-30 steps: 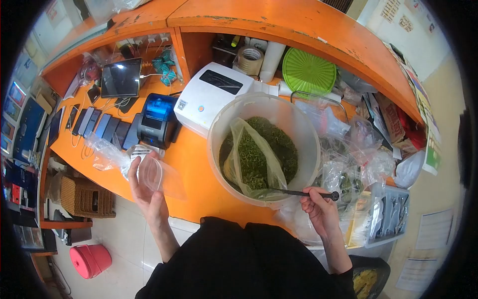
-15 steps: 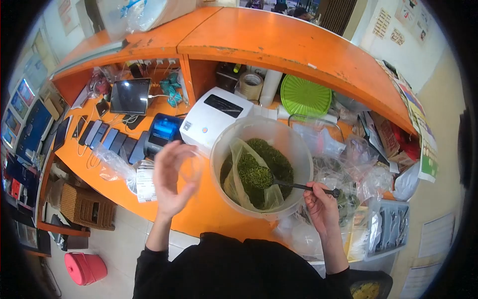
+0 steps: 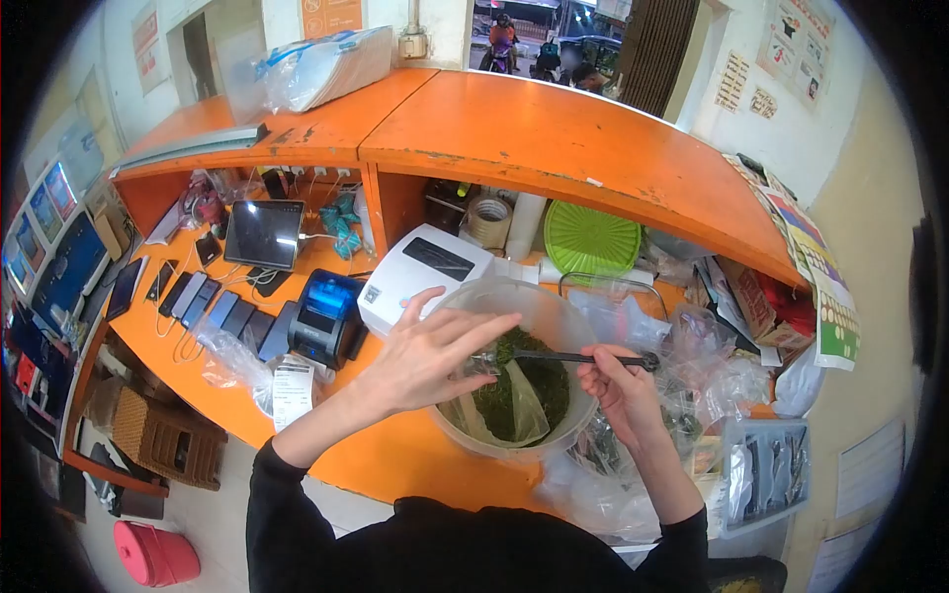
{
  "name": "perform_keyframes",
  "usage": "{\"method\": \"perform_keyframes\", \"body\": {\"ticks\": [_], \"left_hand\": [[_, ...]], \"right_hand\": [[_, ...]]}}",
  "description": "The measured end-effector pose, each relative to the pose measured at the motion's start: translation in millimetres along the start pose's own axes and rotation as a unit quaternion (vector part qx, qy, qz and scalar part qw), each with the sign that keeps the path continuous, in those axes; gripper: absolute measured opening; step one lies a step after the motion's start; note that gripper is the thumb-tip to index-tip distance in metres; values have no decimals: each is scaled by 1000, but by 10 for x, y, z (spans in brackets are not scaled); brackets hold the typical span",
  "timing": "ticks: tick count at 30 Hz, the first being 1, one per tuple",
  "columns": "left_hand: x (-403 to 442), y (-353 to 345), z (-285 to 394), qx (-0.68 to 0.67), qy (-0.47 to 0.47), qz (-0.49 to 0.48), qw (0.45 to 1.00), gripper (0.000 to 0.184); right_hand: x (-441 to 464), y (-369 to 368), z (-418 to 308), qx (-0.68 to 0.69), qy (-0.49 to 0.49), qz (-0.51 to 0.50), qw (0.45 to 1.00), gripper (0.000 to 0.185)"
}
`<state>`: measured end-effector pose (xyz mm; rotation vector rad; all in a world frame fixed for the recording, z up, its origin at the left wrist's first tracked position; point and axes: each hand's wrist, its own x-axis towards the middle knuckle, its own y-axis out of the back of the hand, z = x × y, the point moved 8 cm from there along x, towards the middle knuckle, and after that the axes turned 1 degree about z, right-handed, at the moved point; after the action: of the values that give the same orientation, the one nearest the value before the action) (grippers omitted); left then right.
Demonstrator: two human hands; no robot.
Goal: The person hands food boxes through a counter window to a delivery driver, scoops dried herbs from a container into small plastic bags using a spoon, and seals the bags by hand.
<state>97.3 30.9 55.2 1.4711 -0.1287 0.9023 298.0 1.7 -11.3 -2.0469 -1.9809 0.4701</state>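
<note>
A translucent round tub (image 3: 583, 306) holds green shredded leaves (image 3: 539, 395) and a pale plastic sheet or bag (image 3: 524, 400). My right hand (image 3: 623, 390) grips the handle of a black spoon (image 3: 554, 356), held level over the tub's right side. Over the tub's left side is my left hand (image 3: 440, 351), fingers stretched to the right, with a small clear cup (image 3: 481, 363) between thumb and fingers. The spoon's bowl is beside the cup, partly hidden by my left fingers.
Behind the tub stand a white label printer (image 3: 420, 272) and a green lid (image 3: 591, 237). Phones (image 3: 232, 314), a black-blue printer (image 3: 326, 321) and a labelled bag (image 3: 293, 393) lie left. Plastic bags (image 3: 727, 361) and a cutlery tray (image 3: 766, 474) are right.
My left hand has moved right, from beside the tub to over it, with the clear cup. The spoon has risen from the leaves. The view has tilted up.
</note>
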Motion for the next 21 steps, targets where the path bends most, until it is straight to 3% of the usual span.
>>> {"method": "perform_keyframes", "body": {"ticks": [3,4,6,8,10,12,13,16,18,21], "left_hand": [[81,-105,31,29,-39,-4,999,68],[101,-151,-32,-33,3,-44,998,67],[126,-136,-121,-101,23,-19,994,66],[150,-146,-268,-197,32,6,980,66],[103,-295,-437,-454,110,-18,884,66],[53,-408,-482,-635,183,-65,747,66],[58,-414,-493,-652,178,-63,735,67],[33,-437,-523,-695,175,-58,695,70],[10,-420,-486,-720,183,-62,667,74],[-10,-296,-430,-605,70,-39,792,78]], "right_hand": [[113,-123,-44,-36,-8,-33,999,24],[138,-194,-116,-84,3,-58,995,22],[159,-360,-305,-179,27,-109,977,18],[103,-616,-554,-290,133,-216,923,15],[-11,-897,-766,-387,202,-296,850,15],[-17,-1066,-971,-428,256,-306,811,14],[-31,-1135,-1036,-446,280,-311,791,13],[-8,-1268,-1059,-419,227,-334,813,13],[17,-1315,-1090,-445,229,-344,794,14],[64,-1318,-1099,-454,236,-338,790,14]]}}
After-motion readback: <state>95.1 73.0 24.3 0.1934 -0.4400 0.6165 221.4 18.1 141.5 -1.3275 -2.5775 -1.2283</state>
